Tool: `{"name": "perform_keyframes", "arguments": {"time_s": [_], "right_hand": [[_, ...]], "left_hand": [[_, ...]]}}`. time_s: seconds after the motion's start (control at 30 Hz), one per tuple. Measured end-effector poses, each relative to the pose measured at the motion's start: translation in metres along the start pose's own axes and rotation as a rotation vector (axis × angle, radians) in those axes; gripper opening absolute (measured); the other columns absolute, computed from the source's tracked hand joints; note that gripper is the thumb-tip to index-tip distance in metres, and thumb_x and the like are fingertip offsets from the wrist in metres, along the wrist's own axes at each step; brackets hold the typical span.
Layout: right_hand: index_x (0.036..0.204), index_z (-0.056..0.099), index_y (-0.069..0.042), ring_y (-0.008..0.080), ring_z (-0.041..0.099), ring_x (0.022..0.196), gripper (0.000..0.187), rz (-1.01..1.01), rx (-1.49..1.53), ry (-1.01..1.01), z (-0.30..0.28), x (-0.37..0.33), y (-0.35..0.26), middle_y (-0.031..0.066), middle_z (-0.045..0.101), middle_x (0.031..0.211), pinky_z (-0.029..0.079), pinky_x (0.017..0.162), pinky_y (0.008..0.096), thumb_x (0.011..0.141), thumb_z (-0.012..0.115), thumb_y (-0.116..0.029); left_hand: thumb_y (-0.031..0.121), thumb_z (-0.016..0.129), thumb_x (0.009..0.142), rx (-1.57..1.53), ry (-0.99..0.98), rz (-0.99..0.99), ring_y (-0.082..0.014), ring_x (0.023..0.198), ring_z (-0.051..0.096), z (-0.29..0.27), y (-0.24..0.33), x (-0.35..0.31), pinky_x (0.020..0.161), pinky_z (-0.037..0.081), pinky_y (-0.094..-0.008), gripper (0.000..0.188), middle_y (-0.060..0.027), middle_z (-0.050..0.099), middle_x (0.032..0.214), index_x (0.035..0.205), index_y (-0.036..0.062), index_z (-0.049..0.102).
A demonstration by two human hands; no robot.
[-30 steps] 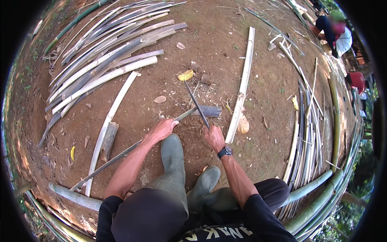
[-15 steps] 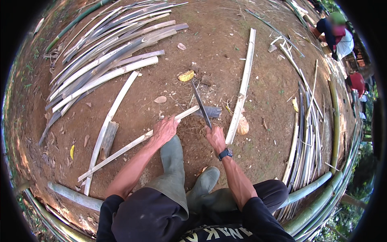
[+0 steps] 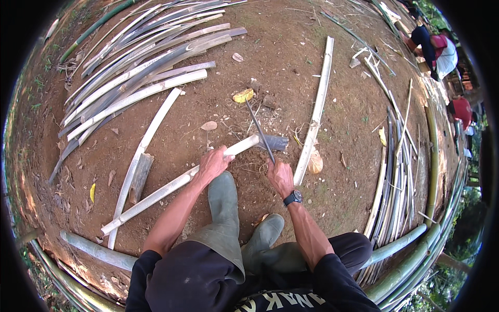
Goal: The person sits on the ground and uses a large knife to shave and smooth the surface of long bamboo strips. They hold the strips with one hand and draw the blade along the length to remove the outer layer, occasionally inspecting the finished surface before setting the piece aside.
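Observation:
My left hand [image 3: 214, 164] is closed around a pale split bamboo strip [image 3: 158, 198], near its far end. The strip slants from lower left to upper right, its broad face showing. Its tip rests at a short dark piece of bamboo [image 3: 275, 143] on the ground. In my right hand [image 3: 281, 178], fingers wrapped round the handle, is a long narrow-bladed knife [image 3: 260, 129]. The blade points away from me, just right of the strip's tip; whether it touches the strip I cannot tell. The handle is mostly hidden in my fist.
A pile of split bamboo [image 3: 150, 62] lies far left. Another long strip [image 3: 318, 104] lies right of the knife, and a bundle of thin strips [image 3: 392, 182] farther right. My boots [image 3: 224, 200] stand near bamboo poles [image 3: 96, 249]. Other people [image 3: 436, 49] are at upper right.
My left hand has rolled the strip, so its broad face shows instead of the narrow edge. The knife blade has turned slightly, and my right wrist has rotated a little.

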State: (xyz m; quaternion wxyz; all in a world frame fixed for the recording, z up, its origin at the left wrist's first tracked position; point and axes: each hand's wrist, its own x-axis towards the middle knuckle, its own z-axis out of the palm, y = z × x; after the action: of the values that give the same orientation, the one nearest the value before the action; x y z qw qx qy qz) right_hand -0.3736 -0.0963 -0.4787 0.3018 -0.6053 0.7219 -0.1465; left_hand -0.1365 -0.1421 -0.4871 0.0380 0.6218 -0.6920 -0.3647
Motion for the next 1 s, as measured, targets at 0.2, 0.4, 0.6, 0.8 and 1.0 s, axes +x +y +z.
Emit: {"name": "perform_keyframes", "arguments": {"time_s": [0.2, 0.4, 0.6, 0.8, 1.0], "right_hand": [[0.081, 0.059, 0.006, 0.0453, 0.058, 0.065, 0.035, 0.008, -0.038, -0.060, -0.005, 0.007, -0.007, 0.0309, 0.056, 0.067, 0.046, 0.059, 0.0503, 0.091, 0.048, -0.026], [0.077, 0.059, 0.006, 0.0436, 0.059, 0.060, 0.038, -0.027, 0.009, 0.034, -0.018, 0.010, -0.040, 0.0303, 0.055, 0.062, 0.047, 0.055, 0.0487, 0.091, 0.048, -0.027], [0.070, 0.060, 0.007, 0.0441, 0.060, 0.064, 0.040, -0.042, -0.135, -0.026, -0.005, 0.008, -0.010, 0.0311, 0.056, 0.065, 0.049, 0.059, 0.0491, 0.090, 0.048, -0.026], [0.069, 0.060, 0.008, 0.0462, 0.060, 0.068, 0.039, -0.002, -0.104, -0.036, 0.000, 0.004, -0.012, 0.0327, 0.056, 0.067, 0.049, 0.064, 0.0512, 0.088, 0.049, -0.025], [0.070, 0.060, 0.007, 0.0466, 0.059, 0.068, 0.037, -0.009, -0.087, -0.044, -0.004, 0.009, -0.017, 0.0315, 0.057, 0.068, 0.048, 0.064, 0.0517, 0.088, 0.049, -0.024]], "left_hand": [[0.032, 0.062, 0.086, -0.032, -0.067, -0.020, -0.0399, 0.074, 0.061, -0.008, 0.010, 0.002, 0.067, 0.045, -0.0490, 0.032, -0.0214, 0.062, 0.073, 0.093, 0.0011, 0.056], [0.034, 0.060, 0.087, 0.001, -0.037, 0.000, -0.0399, 0.076, 0.061, 0.001, 0.001, 0.002, 0.068, 0.044, -0.0491, 0.032, -0.0214, 0.061, 0.073, 0.094, 0.0031, 0.057], [0.033, 0.059, 0.087, -0.044, -0.065, -0.008, -0.0394, 0.078, 0.060, 0.001, 0.003, 0.006, 0.068, 0.044, -0.0490, 0.030, -0.0203, 0.062, 0.075, 0.092, 0.0035, 0.057], [0.034, 0.060, 0.087, -0.027, -0.033, -0.032, -0.0389, 0.074, 0.060, 0.001, 0.004, -0.001, 0.066, 0.044, -0.0486, 0.031, -0.0196, 0.061, 0.073, 0.086, 0.0025, 0.056], [0.030, 0.059, 0.087, 0.008, 0.009, 0.025, -0.0401, 0.073, 0.060, -0.001, 0.000, 0.004, 0.066, 0.044, -0.0499, 0.029, -0.0210, 0.061, 0.073, 0.088, 0.0019, 0.055]]}}
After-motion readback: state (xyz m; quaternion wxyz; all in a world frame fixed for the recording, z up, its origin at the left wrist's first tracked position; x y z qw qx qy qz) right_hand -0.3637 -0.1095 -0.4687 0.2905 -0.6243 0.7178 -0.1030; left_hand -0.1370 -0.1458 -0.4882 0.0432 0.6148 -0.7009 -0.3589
